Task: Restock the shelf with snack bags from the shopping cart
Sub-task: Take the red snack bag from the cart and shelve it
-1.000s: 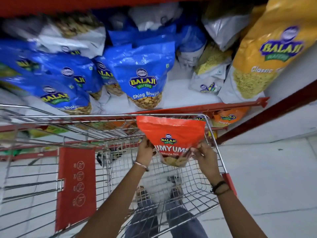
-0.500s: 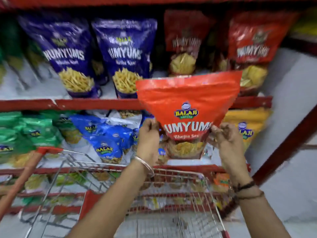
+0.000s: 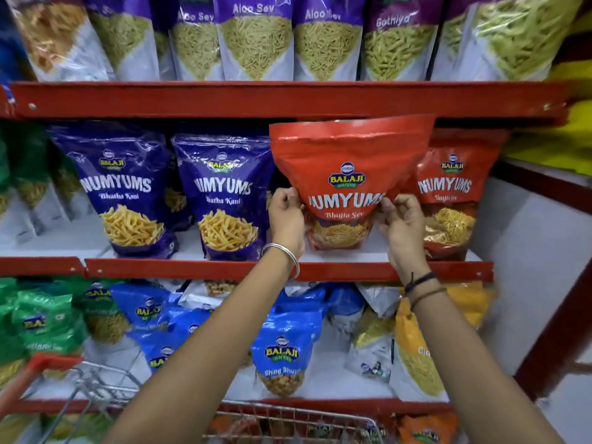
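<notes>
I hold a red Numyums Bhujia Sev snack bag (image 3: 347,174) upright with both hands, its bottom resting on the white middle shelf (image 3: 339,256). My left hand (image 3: 286,219) pinches its left edge and my right hand (image 3: 402,227) pinches its right edge. The bag's top reaches just under the red shelf rail above. A matching red Numyums bag (image 3: 448,200) stands right behind and to the right. The wire shopping cart (image 3: 288,418) sits low in view below my arms; its inside is mostly hidden.
Two purple Numyums bags (image 3: 224,193) stand left of the red one. Aloo Sev and Gathiya bags (image 3: 256,36) fill the top shelf. Blue, green and yellow bags (image 3: 282,354) crowd the lower shelf. A red upright post (image 3: 551,331) and white wall bound the right side.
Both hands lifted the red bag out of the cart and up to the middle shelf. My view rose from the cart to the shelves.
</notes>
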Demonstrator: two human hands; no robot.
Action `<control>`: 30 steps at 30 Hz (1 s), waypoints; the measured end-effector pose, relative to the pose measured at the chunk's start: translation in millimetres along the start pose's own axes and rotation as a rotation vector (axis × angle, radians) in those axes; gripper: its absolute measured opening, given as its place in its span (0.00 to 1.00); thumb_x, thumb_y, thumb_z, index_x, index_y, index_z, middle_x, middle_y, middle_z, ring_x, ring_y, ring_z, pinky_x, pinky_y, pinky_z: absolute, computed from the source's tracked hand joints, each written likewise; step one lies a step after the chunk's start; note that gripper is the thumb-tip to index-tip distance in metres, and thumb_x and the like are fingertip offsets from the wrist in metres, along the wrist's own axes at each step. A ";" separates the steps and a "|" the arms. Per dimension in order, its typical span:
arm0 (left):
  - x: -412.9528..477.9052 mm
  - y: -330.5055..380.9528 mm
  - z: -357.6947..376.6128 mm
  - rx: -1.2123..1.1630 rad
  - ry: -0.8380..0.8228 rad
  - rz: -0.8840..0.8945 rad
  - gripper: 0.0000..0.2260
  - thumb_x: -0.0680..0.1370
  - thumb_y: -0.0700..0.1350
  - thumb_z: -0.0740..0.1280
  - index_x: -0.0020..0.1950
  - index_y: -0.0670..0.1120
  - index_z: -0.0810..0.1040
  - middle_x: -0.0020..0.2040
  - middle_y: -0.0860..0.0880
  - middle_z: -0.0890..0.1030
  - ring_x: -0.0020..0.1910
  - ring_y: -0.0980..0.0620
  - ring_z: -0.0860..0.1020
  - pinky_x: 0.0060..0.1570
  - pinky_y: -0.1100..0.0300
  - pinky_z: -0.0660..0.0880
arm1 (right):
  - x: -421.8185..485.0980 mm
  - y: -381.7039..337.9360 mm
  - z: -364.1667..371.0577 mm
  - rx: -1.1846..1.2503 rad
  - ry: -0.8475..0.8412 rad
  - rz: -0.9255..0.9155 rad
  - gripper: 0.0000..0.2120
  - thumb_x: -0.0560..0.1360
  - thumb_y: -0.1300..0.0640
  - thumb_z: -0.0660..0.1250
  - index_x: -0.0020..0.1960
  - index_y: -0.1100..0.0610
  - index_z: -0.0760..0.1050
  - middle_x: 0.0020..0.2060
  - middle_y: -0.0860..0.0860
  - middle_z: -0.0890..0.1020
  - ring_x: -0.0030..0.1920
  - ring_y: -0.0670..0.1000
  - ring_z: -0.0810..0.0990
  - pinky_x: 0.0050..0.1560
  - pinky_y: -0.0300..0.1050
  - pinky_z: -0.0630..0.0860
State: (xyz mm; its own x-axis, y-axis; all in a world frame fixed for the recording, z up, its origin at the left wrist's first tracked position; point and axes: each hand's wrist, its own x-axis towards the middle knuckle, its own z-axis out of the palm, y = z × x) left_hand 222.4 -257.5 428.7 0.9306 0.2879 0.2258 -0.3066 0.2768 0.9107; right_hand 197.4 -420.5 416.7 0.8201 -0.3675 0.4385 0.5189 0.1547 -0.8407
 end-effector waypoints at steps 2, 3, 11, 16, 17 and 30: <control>30.1 -23.6 3.5 0.051 0.029 -0.031 0.13 0.74 0.52 0.59 0.29 0.52 0.68 0.36 0.45 0.72 0.41 0.46 0.72 0.47 0.39 0.76 | 18.3 19.3 -1.6 -0.016 0.020 0.053 0.11 0.77 0.63 0.60 0.38 0.51 0.67 0.38 0.49 0.75 0.39 0.42 0.76 0.41 0.41 0.79; 46.1 -35.3 5.7 0.080 0.044 -0.047 0.12 0.72 0.54 0.59 0.29 0.53 0.70 0.37 0.44 0.75 0.41 0.45 0.75 0.50 0.35 0.76 | 27.8 26.7 -1.0 -0.008 0.030 0.080 0.11 0.77 0.63 0.59 0.38 0.52 0.67 0.38 0.49 0.75 0.41 0.43 0.76 0.42 0.42 0.81; 103.0 -48.5 30.0 0.212 0.081 -0.146 0.11 0.75 0.52 0.58 0.35 0.50 0.70 0.44 0.44 0.78 0.43 0.44 0.77 0.52 0.34 0.76 | 84.7 62.1 13.4 -0.066 0.081 0.183 0.13 0.77 0.64 0.58 0.36 0.52 0.67 0.34 0.48 0.75 0.37 0.42 0.74 0.45 0.46 0.75; 78.3 -50.3 21.4 0.349 -0.090 -0.068 0.21 0.75 0.63 0.53 0.62 0.51 0.67 0.57 0.49 0.75 0.55 0.46 0.74 0.60 0.43 0.73 | 83.9 81.4 4.0 -0.323 -0.069 0.346 0.25 0.72 0.35 0.58 0.57 0.52 0.74 0.57 0.51 0.79 0.59 0.52 0.75 0.61 0.48 0.71; 72.3 -52.0 16.8 0.376 -0.146 -0.110 0.25 0.75 0.64 0.50 0.66 0.52 0.65 0.63 0.49 0.73 0.62 0.45 0.72 0.65 0.45 0.70 | 78.9 86.7 -0.7 -0.345 -0.127 0.429 0.37 0.65 0.26 0.55 0.63 0.51 0.71 0.64 0.51 0.75 0.65 0.55 0.71 0.67 0.55 0.67; 28.3 -37.8 -27.9 0.357 -0.487 -0.367 0.37 0.71 0.68 0.33 0.72 0.54 0.61 0.75 0.45 0.63 0.73 0.44 0.62 0.71 0.45 0.59 | 38.2 69.5 -34.6 -0.352 -0.219 0.480 0.37 0.73 0.33 0.39 0.57 0.57 0.75 0.57 0.58 0.78 0.63 0.57 0.73 0.69 0.52 0.63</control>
State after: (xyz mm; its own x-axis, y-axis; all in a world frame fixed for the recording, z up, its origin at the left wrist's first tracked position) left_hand 254.9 -234.3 391.0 0.9705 -0.2325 -0.0644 0.0507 -0.0644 0.9966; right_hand 256.4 -455.5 364.1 0.9914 -0.1307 0.0105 0.0016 -0.0685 -0.9976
